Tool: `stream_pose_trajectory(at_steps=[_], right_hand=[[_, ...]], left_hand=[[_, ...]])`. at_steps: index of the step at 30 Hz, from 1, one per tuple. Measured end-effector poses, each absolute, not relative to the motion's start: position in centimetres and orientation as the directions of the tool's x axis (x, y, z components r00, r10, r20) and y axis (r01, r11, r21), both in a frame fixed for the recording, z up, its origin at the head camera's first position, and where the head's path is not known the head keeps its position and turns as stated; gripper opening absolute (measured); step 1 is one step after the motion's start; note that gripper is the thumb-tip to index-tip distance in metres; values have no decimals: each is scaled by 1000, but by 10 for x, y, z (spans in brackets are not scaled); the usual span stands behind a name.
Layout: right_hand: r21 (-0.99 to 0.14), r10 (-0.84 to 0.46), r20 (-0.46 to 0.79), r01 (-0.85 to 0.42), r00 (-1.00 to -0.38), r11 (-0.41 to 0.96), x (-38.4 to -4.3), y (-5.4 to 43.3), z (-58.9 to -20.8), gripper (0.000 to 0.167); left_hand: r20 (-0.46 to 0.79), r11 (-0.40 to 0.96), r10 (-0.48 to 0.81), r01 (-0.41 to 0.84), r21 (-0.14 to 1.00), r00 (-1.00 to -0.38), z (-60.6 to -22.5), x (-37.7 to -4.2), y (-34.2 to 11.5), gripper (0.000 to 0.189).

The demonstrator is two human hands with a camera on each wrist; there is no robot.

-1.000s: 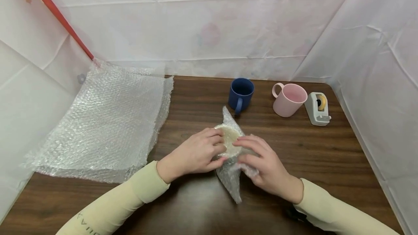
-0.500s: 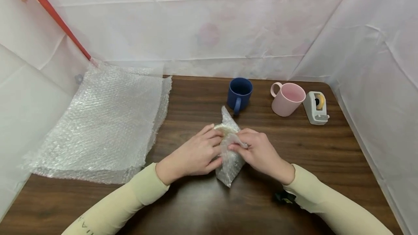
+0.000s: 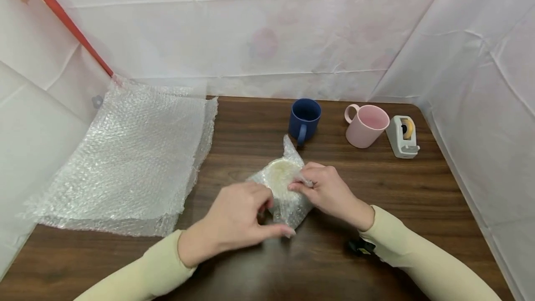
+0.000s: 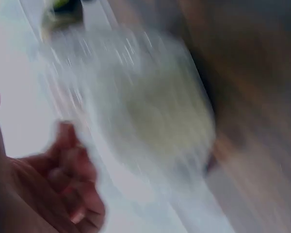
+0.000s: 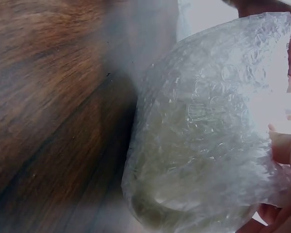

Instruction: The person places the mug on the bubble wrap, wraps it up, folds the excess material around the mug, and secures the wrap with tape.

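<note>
A pale yellow cup (image 3: 279,176) stands partly wrapped in bubble wrap (image 3: 291,210) near the table's middle. Its round rim shows through the clear sheet. My right hand (image 3: 334,196) pinches a flap of the wrap between thumb and fingers over the cup's mouth. Beside the lower left of the bundle is my left hand (image 3: 236,219), with fingers loosely bent and thumb stretched out. The left wrist view is blurred, but a gap shows between that hand (image 4: 63,179) and the cup. In the right wrist view the bubble wrap (image 5: 199,116) covers the cup's side.
A stack of bubble wrap sheets (image 3: 129,157) covers the table's left side. At the back stand a blue mug (image 3: 303,122) and a pink mug (image 3: 363,129). A white tape dispenser (image 3: 403,138) sits at the right. A small black item (image 3: 360,246) is by the right sleeve.
My right hand has taken a flap of bubble wrap and brought it up over the cup's mouth. My left hand has come off the rim and moved down and to the left.
</note>
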State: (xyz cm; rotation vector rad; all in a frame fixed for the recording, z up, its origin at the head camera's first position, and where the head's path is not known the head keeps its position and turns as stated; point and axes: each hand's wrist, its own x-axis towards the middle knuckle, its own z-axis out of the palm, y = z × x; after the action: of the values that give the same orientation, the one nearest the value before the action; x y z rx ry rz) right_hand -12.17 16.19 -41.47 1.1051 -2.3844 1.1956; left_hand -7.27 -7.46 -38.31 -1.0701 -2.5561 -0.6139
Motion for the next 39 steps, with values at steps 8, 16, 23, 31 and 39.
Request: stream_pose_trajectory(at_steps=[8, 16, 23, 31, 39], right_hand=[[-564, -540, 502, -729, -676, 388, -123, 159, -411, 9], [-552, -580, 443, -718, -684, 424, -125, 160, -407, 12], [-573, -596, 421, -709, -684, 410, -127, 162, -405, 9], [-598, -594, 401, -690, -698, 408, -132, 163, -405, 9], [-614, -568, 294, -608, -769, 504, -133, 162, -396, 11]], left_hand=[[346, 696, 575, 665, 271, -742, -390, -48, -60, 26], [247, 731, 505, 562, 388, -827, -391, -66, -78, 24], [427, 717, 551, 669, 197, -717, -398, -74, -85, 12], [429, 455, 843, 856, -247, -325, -396, -88, -90, 44], [336, 435, 881, 851, -294, -334, -399, -84, -89, 40]])
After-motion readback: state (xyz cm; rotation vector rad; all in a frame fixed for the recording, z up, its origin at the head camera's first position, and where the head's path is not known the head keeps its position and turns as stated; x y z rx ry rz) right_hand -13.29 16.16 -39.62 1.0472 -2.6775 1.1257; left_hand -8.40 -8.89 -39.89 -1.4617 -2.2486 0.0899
